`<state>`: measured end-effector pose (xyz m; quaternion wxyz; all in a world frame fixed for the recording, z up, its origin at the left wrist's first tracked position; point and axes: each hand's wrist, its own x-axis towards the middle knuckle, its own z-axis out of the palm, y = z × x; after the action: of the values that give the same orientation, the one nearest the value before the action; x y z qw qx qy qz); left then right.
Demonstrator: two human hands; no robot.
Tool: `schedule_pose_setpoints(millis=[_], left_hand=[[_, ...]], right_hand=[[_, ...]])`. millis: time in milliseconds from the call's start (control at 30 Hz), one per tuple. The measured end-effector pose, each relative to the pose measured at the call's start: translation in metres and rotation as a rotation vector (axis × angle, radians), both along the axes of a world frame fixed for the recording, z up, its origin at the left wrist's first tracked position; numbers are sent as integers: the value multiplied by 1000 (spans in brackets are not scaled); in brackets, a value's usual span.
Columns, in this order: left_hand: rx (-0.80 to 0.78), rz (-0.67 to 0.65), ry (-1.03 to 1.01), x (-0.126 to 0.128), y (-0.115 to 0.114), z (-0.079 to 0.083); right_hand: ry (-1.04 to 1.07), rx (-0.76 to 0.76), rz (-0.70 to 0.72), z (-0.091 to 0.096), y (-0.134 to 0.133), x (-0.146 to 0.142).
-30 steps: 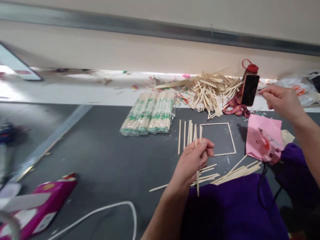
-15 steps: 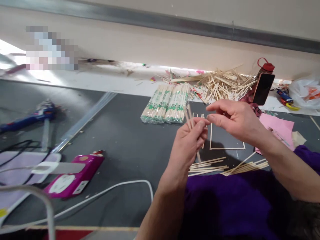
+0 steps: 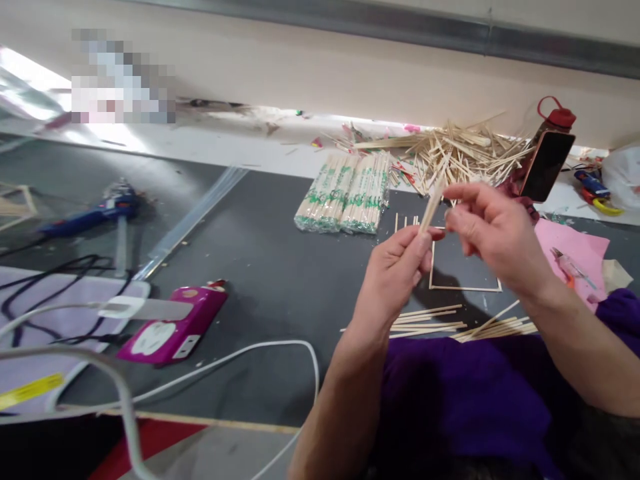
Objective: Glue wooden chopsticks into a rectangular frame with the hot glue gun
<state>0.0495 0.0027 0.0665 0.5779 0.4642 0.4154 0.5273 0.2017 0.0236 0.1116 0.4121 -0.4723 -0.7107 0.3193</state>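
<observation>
My left hand (image 3: pixel 397 270) is closed around a small bunch of pale wooden sticks (image 3: pixel 431 210), chopstick-like, held slanting upward between thumb and fingers. Just to their right hovers my right hand (image 3: pixel 493 230), index finger and thumb apart; slight blur hides whether a fingertip touches the sticks. Beneath the hands a square stick frame (image 3: pixel 466 289) lies flat on the dark table. Loose sticks (image 3: pixel 430 320) are spread in front of my body, with another bunch (image 3: pixel 500 328) to their right. Behind my left hand are clear packs of chopsticks (image 3: pixel 345 193) with green print.
A heap of sticks (image 3: pixel 460 150) lies at the back beside a red-capped bottle (image 3: pixel 560 119) and a leaning phone (image 3: pixel 547 167). Pink paper (image 3: pixel 575 247) is at right. Leftward are a blue glue gun (image 3: pixel 100 213), clear glue sticks (image 3: pixel 193 223), a magenta power strip (image 3: pixel 175 323) and a white cable (image 3: pixel 250 347).
The sticks in my left hand have gone from crossed and hanging lower to gathered together and raised toward my right hand. The whole view has shifted slightly.
</observation>
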Motion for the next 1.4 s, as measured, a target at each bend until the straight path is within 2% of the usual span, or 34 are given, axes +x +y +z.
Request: schedule_pose_setpoints(millis=[67,100,167,233,333,467,633,767,833,900,1000,1100,1233,1400], left_hand=[[-14,85,-69,-1,-3,-1],[-24,106,-95,-1,-4,-1],[-37,122,-140,-2,-5,2],[-35,124,-175,-2,-5,7],[-7,138,-190,0,-2,16],[25,160,-177,6,4,33],[86,147,-216,21,10,53],[165,82,-281,30,13,57],[150,77,-264,34,13,53],[114,83,-232,36,13,46],[52,84,-199,40,11,31],[-7,69,-188,43,11,17],[-55,69,-170,46,11,7],[-55,72,-168,47,13,2]], right_hand=[[-207,-36,80,-18,-20,3],[-370,-46,194,-28,-34,5],[-668,-41,358,-46,-63,7],[-854,-24,445,-62,-90,7],[-919,126,413,-82,-117,6],[-823,381,409,-98,-135,8],[-761,382,483,-98,-149,13],[-784,319,526,-94,-156,16],[-766,267,529,-94,-156,20],[-768,180,466,-96,-152,24],[-914,-25,335,-93,-140,29],[-1083,-188,318,-81,-129,32],[-1146,-289,385,-66,-120,38],[-1133,-317,361,-67,-110,47]])
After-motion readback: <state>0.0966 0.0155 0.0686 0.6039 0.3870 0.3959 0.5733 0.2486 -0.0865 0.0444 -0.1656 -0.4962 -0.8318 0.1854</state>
